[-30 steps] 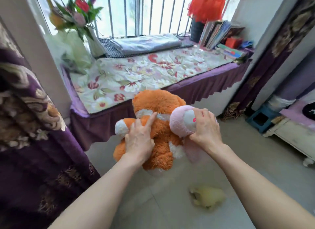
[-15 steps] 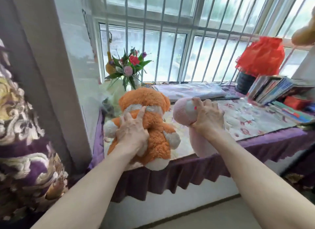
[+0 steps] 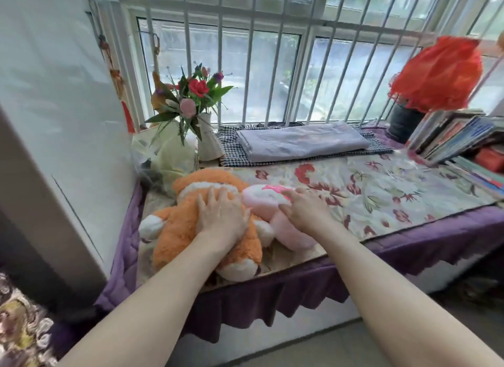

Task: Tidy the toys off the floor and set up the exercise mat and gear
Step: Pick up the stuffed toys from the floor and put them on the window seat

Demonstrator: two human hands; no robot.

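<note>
An orange plush toy lies on its back at the left end of the window seat, its feet near the front edge. A pink plush toy lies right beside it, touching it. My left hand rests flat on the orange toy's belly with the fingers spread. My right hand lies on the pink toy with the fingers stretched out and loose. Neither hand is closed around a toy. No mat or exercise gear is in view.
Behind the toys stand a vase of flowers and a crumpled plastic bag. A folded grey cloth lies by the barred window. Books and a red frilly object fill the right end. A patterned curtain hangs at the lower left.
Both toys were carried up from above the floor and laid down on the window seat. My hands have gone from gripping them to resting flat on top.
</note>
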